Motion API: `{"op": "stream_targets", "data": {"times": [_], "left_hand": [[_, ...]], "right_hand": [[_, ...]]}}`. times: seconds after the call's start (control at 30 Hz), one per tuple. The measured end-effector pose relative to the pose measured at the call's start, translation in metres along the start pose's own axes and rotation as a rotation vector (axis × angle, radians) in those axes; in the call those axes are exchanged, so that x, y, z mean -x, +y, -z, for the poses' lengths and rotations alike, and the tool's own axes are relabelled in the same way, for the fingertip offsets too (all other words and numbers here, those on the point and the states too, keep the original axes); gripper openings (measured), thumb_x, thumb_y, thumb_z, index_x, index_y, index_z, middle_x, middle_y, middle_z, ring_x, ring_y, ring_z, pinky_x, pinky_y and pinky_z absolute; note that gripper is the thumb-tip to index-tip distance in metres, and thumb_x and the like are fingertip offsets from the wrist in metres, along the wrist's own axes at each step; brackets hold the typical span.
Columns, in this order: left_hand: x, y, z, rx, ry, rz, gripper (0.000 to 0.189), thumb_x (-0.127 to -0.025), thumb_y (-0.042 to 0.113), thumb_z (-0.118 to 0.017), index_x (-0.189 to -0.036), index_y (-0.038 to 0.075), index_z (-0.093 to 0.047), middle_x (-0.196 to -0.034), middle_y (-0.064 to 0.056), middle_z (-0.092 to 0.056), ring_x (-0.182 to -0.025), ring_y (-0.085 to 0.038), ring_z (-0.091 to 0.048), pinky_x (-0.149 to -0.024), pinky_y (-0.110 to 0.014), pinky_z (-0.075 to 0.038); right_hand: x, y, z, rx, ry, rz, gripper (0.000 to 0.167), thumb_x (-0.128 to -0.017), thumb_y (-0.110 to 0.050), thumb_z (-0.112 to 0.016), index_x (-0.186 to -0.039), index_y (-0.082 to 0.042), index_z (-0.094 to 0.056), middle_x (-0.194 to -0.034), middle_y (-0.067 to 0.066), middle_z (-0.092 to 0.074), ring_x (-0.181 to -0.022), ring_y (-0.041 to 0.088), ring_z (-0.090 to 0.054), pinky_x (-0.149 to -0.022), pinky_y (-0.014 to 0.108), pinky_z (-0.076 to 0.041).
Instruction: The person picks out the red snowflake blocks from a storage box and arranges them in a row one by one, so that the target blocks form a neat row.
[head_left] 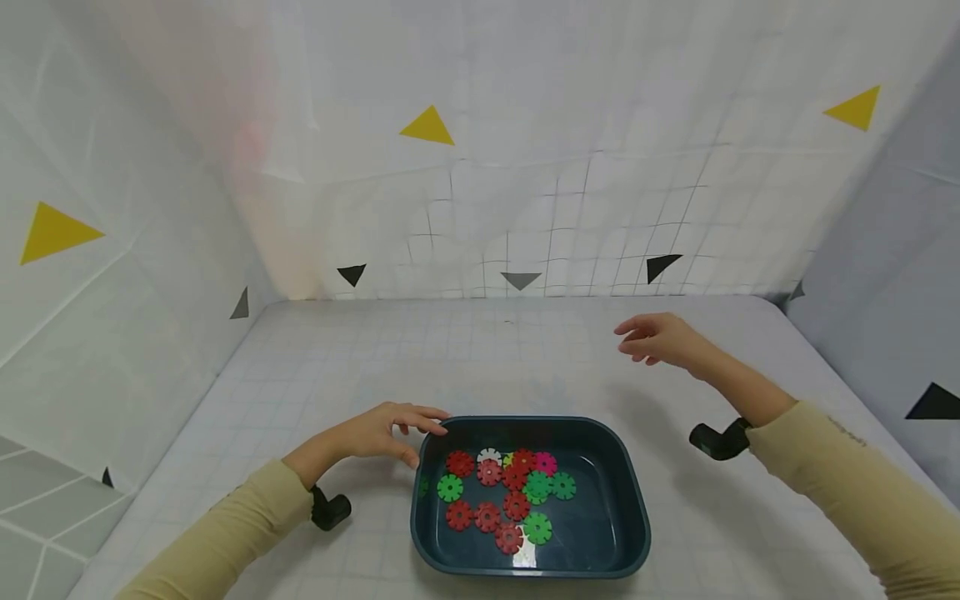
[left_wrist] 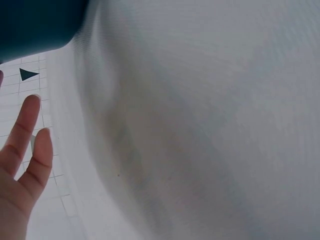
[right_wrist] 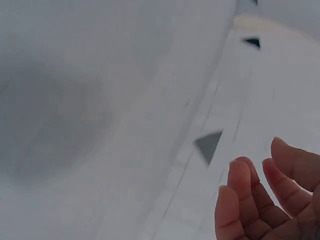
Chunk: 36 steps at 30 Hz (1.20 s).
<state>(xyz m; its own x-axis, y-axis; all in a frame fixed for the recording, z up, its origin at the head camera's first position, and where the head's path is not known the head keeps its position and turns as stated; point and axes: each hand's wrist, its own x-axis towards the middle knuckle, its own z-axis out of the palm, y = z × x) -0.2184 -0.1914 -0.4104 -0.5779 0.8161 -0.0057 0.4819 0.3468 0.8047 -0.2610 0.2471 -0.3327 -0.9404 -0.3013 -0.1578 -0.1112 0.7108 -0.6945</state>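
Observation:
A dark blue rectangular tray (head_left: 607,500) sits on the table, holding several flat notched plastic discs: red discs (head_left: 487,517), green discs (head_left: 450,487), a white disc (head_left: 489,456) and a pink disc (head_left: 545,463). My left hand (head_left: 390,429) is at the tray's upper left corner, fingertips right at the rim and fingers extended. In the left wrist view, the tray's dark side (left_wrist: 40,25) shows above the fingers. My right hand (head_left: 663,340) hovers over the table beyond the tray's right side, fingers loosely bent with nothing between them. The right wrist view shows the same relaxed fingers (right_wrist: 239,190).
A white gridded cloth covers the table (head_left: 337,350). White sheets with a yellow triangle (head_left: 429,127) and a black triangle (head_left: 663,267) stand behind and at both sides. Each wrist wears a black camera (head_left: 720,440).

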Motion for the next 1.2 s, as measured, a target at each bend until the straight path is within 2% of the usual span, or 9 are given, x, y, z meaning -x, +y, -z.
{"op": "stream_targets", "data": {"times": [0.3, 0.47, 0.7, 0.93, 1.2], "left_hand": [[0.0, 0.0, 0.002, 0.0, -0.002, 0.006, 0.055, -0.076, 0.03, -0.072, -0.124, 0.008, -0.057, -0.139, -0.011, -0.044, -0.119, -0.014, -0.046, -0.08, -0.043, -0.04], [0.0, 0.002, 0.003, 0.007, 0.002, 0.005, 0.055, -0.076, 0.03, -0.072, -0.124, 0.007, -0.058, -0.139, -0.012, -0.045, -0.12, -0.015, -0.045, -0.079, -0.042, -0.04], [0.001, 0.0, 0.002, 0.016, 0.004, -0.003, 0.055, -0.076, 0.031, -0.071, -0.124, 0.009, -0.058, -0.138, -0.012, -0.045, -0.117, -0.014, -0.047, -0.079, -0.042, -0.04], [0.002, -0.004, 0.0, 0.029, 0.0, -0.028, 0.053, -0.077, 0.031, -0.071, -0.124, 0.011, -0.058, -0.138, -0.012, -0.045, -0.116, -0.012, -0.047, -0.078, -0.043, -0.04], [0.001, -0.005, 0.0, 0.026, -0.003, -0.048, 0.052, -0.078, 0.032, -0.069, -0.125, 0.013, -0.057, -0.138, -0.012, -0.045, -0.116, -0.011, -0.047, -0.078, -0.043, -0.041]], "right_hand": [[0.016, -0.053, -0.037, -0.003, -0.058, 0.211, 0.03, -0.088, -0.015, -0.06, -0.113, 0.002, -0.058, -0.093, 0.012, -0.066, -0.075, 0.022, -0.061, -0.069, 0.035, -0.052], [0.021, -0.079, -0.062, -0.003, -0.154, 0.335, 0.026, -0.087, -0.013, -0.062, -0.108, 0.001, -0.06, -0.086, 0.007, -0.066, -0.07, 0.015, -0.06, -0.064, 0.029, -0.051], [0.029, -0.107, -0.102, 0.003, -0.332, 0.417, 0.024, -0.085, -0.012, -0.064, -0.106, -0.002, -0.063, -0.084, 0.002, -0.065, -0.069, 0.01, -0.06, -0.064, 0.021, -0.048], [0.026, -0.115, -0.148, 0.056, -0.483, 0.472, 0.026, -0.083, -0.012, -0.067, -0.107, -0.004, -0.063, -0.085, -0.002, -0.066, -0.073, 0.004, -0.058, -0.065, 0.018, -0.047], [0.017, -0.109, -0.186, 0.142, -0.56, 0.502, 0.023, -0.08, -0.011, -0.07, -0.103, -0.006, -0.066, -0.08, -0.004, -0.065, -0.068, -0.003, -0.052, -0.063, 0.013, -0.046]]}}
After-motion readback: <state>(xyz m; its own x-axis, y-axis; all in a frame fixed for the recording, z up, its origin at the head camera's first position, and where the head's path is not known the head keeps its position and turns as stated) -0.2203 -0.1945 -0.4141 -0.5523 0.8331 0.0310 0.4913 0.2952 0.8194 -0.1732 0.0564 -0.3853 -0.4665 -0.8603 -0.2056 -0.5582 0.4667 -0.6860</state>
